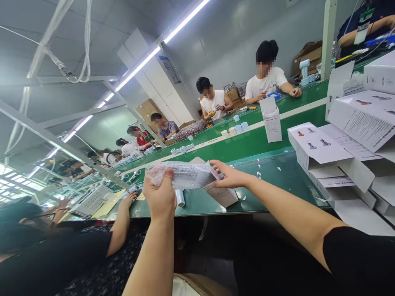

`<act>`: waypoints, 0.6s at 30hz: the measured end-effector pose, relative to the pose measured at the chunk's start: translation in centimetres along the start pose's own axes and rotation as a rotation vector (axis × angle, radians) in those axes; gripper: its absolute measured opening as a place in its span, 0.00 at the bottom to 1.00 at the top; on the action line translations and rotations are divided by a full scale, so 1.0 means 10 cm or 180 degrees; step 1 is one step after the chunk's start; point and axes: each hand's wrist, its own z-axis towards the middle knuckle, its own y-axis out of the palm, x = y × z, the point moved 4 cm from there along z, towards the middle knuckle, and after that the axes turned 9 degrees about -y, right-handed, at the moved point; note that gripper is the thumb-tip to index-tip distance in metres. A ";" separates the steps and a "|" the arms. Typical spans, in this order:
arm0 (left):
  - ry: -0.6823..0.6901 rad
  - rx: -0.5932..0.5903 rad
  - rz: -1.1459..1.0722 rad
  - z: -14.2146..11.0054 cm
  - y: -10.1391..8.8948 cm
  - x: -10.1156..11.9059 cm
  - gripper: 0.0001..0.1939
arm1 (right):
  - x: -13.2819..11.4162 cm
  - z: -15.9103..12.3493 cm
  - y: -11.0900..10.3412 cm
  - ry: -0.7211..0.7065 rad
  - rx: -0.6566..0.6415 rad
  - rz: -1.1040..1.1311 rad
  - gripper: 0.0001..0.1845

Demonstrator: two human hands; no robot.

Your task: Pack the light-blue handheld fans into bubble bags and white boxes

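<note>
My left hand (160,193) is closed around one end of a clear bubble-wrap pouch (191,174), raised above the bench; a pale printed item shows faintly through the wrap. At the pouch's other end, my right hand (228,176) has its thumb and fingers curled at the upper edge of a white carton (224,196). That carton leans on the bench just below the pouch, with a flap showing behind it. A pale blue cylindrical part (180,198) lies beside my left hand.
Several opened white cartons (321,144) are piled at the right. Another carton (271,123) stands on the green conveyor (240,146), near pale blue parts (241,127). A co-worker's arm (121,216) reaches onto the bench at left. People sit along the far side.
</note>
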 end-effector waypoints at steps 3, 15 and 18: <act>0.0468 0.0000 0.0283 0.03 0.05 0.11 0.14 | 0.01 0.07 -0.09 0.0035 -0.0272 0.0013 0.44; 0.1127 -0.2895 0.1450 -0.06 0.61 0.36 0.08 | 0.04 0.09 -0.17 -0.0224 -0.0633 -0.0068 0.40; 0.1209 -0.3102 0.1763 -0.12 0.82 0.25 0.08 | 0.11 0.06 -0.20 -0.0267 -0.0462 0.0071 0.38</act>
